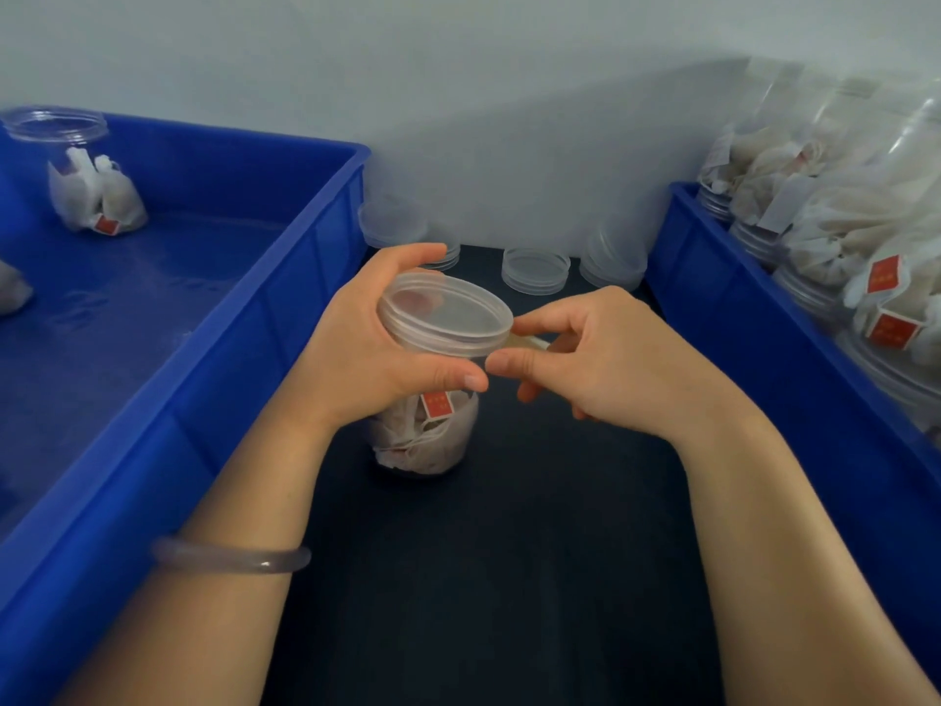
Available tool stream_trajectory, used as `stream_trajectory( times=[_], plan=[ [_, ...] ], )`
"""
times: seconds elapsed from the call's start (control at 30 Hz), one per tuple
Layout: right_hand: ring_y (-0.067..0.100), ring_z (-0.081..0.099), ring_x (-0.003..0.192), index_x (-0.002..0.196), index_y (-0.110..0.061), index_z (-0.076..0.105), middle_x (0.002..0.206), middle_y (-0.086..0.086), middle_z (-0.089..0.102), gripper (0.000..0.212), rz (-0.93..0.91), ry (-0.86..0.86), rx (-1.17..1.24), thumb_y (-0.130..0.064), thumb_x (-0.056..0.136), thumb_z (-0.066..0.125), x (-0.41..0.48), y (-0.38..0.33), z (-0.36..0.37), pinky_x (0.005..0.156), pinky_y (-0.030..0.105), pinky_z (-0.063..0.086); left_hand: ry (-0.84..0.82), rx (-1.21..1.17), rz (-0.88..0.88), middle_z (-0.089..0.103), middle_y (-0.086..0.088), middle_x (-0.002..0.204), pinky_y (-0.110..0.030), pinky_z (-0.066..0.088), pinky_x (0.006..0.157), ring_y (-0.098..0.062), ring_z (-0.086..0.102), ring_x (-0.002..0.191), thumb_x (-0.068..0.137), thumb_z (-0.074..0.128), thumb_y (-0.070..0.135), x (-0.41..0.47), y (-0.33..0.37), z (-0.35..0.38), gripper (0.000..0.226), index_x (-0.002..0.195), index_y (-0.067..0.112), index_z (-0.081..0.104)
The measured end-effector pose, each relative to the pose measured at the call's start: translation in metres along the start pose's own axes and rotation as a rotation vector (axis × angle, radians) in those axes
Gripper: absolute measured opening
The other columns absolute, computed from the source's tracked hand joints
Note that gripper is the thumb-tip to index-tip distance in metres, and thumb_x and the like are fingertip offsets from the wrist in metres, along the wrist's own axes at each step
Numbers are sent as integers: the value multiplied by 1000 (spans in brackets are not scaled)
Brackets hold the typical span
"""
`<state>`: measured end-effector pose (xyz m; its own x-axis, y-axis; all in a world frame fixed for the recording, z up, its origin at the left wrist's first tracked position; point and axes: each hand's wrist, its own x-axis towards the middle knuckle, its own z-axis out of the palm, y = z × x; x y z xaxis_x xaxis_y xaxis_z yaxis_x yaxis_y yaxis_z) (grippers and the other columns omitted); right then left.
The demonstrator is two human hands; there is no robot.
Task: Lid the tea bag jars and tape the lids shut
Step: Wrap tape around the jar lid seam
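A clear jar [425, 435] packed with white tea bags stands on the black table. A translucent lid [448, 310] sits on its mouth. My left hand [366, 349] grips the jar just under the lid, thumb in front and fingers behind. My right hand [601, 354] is at the lid's right edge and pinches a short yellowish strip of tape [529, 342] between thumb and fingers. The strip's near end touches the lid's rim.
A blue bin [285, 298] on the left holds an open jar with tea bags [89, 191]. A blue bin [723, 298] on the right is full of jars of tea bags [840, 206]. Spare lids [534, 270] lie stacked by the back wall.
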<state>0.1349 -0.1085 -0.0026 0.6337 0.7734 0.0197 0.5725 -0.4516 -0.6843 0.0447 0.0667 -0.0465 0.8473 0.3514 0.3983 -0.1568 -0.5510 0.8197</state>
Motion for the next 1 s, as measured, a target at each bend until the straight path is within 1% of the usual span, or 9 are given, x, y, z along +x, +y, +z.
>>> stream_trajectory(
  times=[0.1, 0.33, 0.43, 0.53, 0.6, 0.73, 0.8, 0.9, 1.0],
  plan=[
    [-7, 56, 45, 100, -41, 68, 65, -14, 70, 29, 6, 31, -11, -56, 75, 68, 1, 0, 3, 52, 15, 40, -17, 0, 18, 53, 24, 118, 0, 40, 82, 11, 51, 108, 38, 89, 52, 0, -1, -2, 99, 126, 41, 43],
    [0, 55, 41, 99, -41, 62, 67, -14, 71, 33, 68, -4, 11, -60, 72, 67, 5, 2, 5, 43, 13, 39, -24, -87, -16, 53, 25, 118, -2, 43, 79, 12, 52, 108, 41, 81, 52, 0, -4, -2, 94, 126, 41, 43],
    [0, 52, 40, 93, -43, 58, 69, -13, 72, 28, 110, -47, 35, -58, 72, 68, 3, 2, 0, 41, 13, 41, -58, -106, -42, 55, 22, 115, -2, 43, 79, 14, 53, 104, 37, 90, 47, -1, -7, -1, 97, 121, 43, 43],
    [2, 47, 40, 106, -39, 60, 71, -10, 73, 54, 122, -144, 81, -64, 60, 69, -2, 0, -7, 42, 13, 41, -19, -157, -62, 55, 19, 109, -4, 45, 77, 15, 55, 97, 43, 85, 36, -3, -11, 1, 85, 118, 34, 46],
    [4, 46, 41, 103, -38, 62, 71, -7, 74, 65, 115, -176, 116, -71, 46, 63, -4, 0, -10, 43, 14, 43, 14, -170, -70, 54, 19, 108, -5, 45, 77, 16, 55, 95, 44, 81, 34, -3, -12, 3, 81, 117, 31, 45],
    [7, 47, 43, 99, -39, 65, 70, -7, 73, 66, 85, -165, 109, -74, 43, 57, -6, 3, -13, 48, 17, 47, 27, -194, -60, 53, 17, 106, -5, 45, 74, 17, 56, 92, 45, 80, 37, -3, -11, 7, 79, 115, 29, 42],
    [5, 47, 42, 101, -39, 66, 68, -9, 73, 67, 81, -145, 80, -74, 45, 56, -5, 3, -14, 47, 16, 46, 27, -185, -48, 53, 16, 106, -5, 46, 73, 15, 57, 92, 51, 89, 34, -3, -13, 9, 80, 115, 29, 41],
    [3, 49, 40, 104, -38, 66, 66, -12, 72, 58, 82, -94, 24, -71, 57, 61, -2, 4, -11, 46, 14, 44, 34, -187, -47, 54, 15, 107, -8, 47, 75, 11, 58, 95, 58, 80, 30, -3, -15, 10, 67, 112, 33, 42],
    [1, 49, 38, 106, -37, 67, 65, -12, 71, 48, 90, -40, 15, -65, 67, 63, 2, 7, -6, 43, 13, 41, 31, -208, -43, 54, 15, 108, -11, 48, 77, 8, 58, 98, 52, 81, 39, -3, -16, 10, 71, 112, 34, 43]
  ],
)
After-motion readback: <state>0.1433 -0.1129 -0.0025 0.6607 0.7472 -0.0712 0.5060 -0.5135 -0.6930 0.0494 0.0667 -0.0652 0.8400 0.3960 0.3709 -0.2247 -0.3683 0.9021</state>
